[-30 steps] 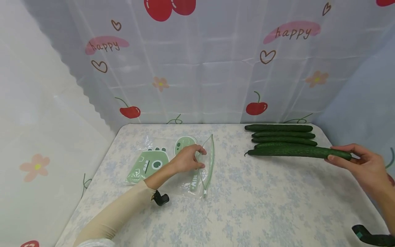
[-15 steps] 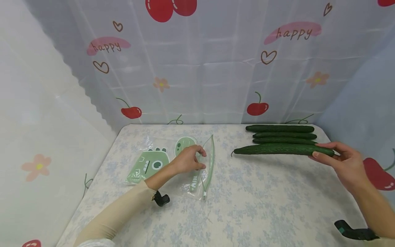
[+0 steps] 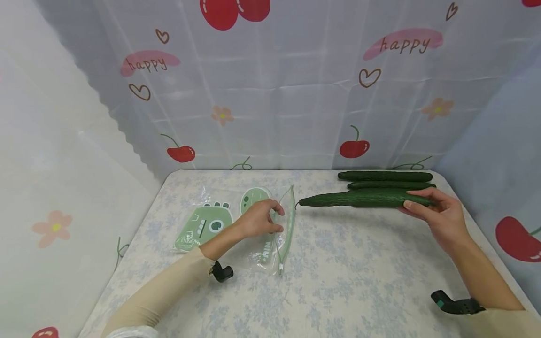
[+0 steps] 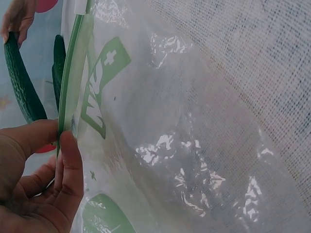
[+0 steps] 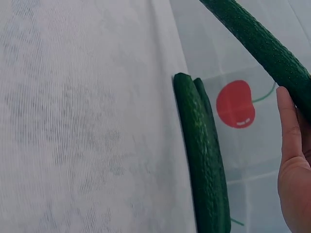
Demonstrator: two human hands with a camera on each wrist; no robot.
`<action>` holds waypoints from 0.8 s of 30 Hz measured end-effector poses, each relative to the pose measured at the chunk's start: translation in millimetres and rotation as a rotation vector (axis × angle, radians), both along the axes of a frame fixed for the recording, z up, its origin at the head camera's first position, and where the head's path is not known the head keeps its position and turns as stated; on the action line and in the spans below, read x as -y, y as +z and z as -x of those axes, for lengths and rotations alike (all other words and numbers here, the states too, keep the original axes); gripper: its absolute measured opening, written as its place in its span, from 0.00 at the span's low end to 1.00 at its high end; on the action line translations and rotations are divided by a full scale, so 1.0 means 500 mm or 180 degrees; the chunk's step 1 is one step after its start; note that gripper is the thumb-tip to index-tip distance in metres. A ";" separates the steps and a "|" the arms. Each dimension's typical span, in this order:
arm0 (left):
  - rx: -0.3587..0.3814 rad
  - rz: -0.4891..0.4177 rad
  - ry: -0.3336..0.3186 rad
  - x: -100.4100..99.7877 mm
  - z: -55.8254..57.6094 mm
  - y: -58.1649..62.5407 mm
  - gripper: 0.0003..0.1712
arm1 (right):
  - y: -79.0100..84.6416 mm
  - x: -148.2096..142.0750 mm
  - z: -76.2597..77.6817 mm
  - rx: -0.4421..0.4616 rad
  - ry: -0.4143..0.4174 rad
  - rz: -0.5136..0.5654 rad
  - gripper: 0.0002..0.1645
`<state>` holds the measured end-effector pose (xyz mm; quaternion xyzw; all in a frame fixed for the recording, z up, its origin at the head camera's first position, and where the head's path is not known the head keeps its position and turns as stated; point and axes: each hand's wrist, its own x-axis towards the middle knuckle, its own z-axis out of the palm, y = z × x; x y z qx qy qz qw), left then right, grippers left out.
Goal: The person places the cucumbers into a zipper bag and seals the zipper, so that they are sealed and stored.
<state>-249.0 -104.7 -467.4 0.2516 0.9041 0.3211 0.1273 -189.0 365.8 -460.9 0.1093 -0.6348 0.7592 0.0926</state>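
A clear plastic zip bag (image 3: 214, 226) with green cartoon prints lies flat on the left half of the table. My left hand (image 3: 259, 218) reaches across it, and in the left wrist view its thumb and fingers pinch the green zip edge (image 4: 70, 92). My right hand (image 3: 444, 216) grips the thick end of a long dark green cucumber (image 3: 329, 200) above the table. The thin stem end points left, close to the bag's mouth. In the right wrist view the held cucumber (image 5: 262, 46) slants across the upper right corner.
More cucumbers (image 3: 384, 176) lie in parallel at the back right of the table, the nearer ones partly hidden behind the held one. A pale floral cloth (image 3: 329, 281) covers the table. Behind it hangs a curtain (image 3: 296, 108) printed with cherries.
My right hand has carried the cucumber leftward from the right side, bringing its stem end close to the bag. My left hand has stayed at the bag's edge.
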 end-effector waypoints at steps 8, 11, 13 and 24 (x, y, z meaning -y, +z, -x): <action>0.0077 -0.0089 -0.0071 -0.004 -0.003 0.006 0.22 | -0.022 0.044 0.025 0.0098 0.0021 -0.0022 0.17; 0.0120 -0.0143 -0.0131 -0.007 -0.006 0.008 0.22 | -0.030 0.059 0.032 0.0124 0.0049 0.0023 0.17; 0.0118 -0.0160 -0.0160 -0.009 -0.007 0.009 0.22 | -0.035 0.068 0.036 0.0132 0.0058 0.0015 0.17; 0.0068 -0.0282 -0.0283 -0.018 -0.011 0.017 0.23 | -0.055 0.111 0.047 0.0343 0.0037 0.0031 0.15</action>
